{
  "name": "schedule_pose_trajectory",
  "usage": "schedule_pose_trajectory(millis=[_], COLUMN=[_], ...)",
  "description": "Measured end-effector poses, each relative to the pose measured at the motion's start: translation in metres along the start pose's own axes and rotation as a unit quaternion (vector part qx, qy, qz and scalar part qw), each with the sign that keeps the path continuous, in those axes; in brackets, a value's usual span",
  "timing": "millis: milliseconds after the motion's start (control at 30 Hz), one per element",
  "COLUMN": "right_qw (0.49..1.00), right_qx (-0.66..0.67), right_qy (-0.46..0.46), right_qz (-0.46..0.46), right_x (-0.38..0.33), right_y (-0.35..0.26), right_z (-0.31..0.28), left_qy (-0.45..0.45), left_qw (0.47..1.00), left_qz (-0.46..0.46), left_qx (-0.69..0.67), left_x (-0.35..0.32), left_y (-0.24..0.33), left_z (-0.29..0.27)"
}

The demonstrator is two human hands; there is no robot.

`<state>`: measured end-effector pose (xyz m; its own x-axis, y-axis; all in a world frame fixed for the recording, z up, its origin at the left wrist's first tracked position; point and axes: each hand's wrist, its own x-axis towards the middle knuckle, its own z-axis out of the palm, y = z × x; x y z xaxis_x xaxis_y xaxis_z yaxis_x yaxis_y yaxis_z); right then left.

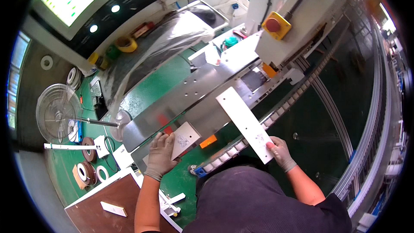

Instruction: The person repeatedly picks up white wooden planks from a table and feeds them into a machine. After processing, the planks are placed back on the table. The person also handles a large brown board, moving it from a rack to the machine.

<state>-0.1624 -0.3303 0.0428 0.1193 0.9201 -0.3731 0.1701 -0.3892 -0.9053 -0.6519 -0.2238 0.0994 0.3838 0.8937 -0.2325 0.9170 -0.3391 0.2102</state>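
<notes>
My left hand (161,155), in a grey glove, is closed round the left side of a short white panel (185,140) with a small dark hole and a printed mark. It is over the near end of the machine's metal table (181,99). My right hand (282,154), gloved too, grips the near end of a long white board (244,123) between thumb and fingers. This board has several small holes and a printed mark. It slants away to the far left, its far end above the metal table. An orange label (208,141) shows between the two pieces.
A roller track (236,147) runs along the table's near side. A red stop button (272,25) sits on the machine at far right. To the left stand a fan (58,112) and tape rolls (86,172). A brown board (92,209) lies at lower left with a small white piece (114,209).
</notes>
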Motion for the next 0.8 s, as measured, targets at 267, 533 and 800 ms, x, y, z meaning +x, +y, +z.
schedule_pose_trajectory(millis=[267,533,800], right_qw=[0.998,0.991,0.983], right_qx=[-0.011,0.106,0.035], right_qy=[-0.004,-0.031,-0.1], right_qz=[0.066,0.071,0.149], right_x=[0.047,0.023,0.028], right_y=[-0.004,0.001,-0.022], right_z=[-0.006,-0.007,-0.017], left_qy=[0.18,0.173,-0.074], left_qw=[0.981,0.891,0.47], left_qz=[-0.031,-0.002,-0.281], left_qx=[0.066,-0.42,-0.833], left_x=[0.01,0.04,0.149], left_y=[-0.005,0.147,0.232], left_z=[0.026,0.07,0.07])
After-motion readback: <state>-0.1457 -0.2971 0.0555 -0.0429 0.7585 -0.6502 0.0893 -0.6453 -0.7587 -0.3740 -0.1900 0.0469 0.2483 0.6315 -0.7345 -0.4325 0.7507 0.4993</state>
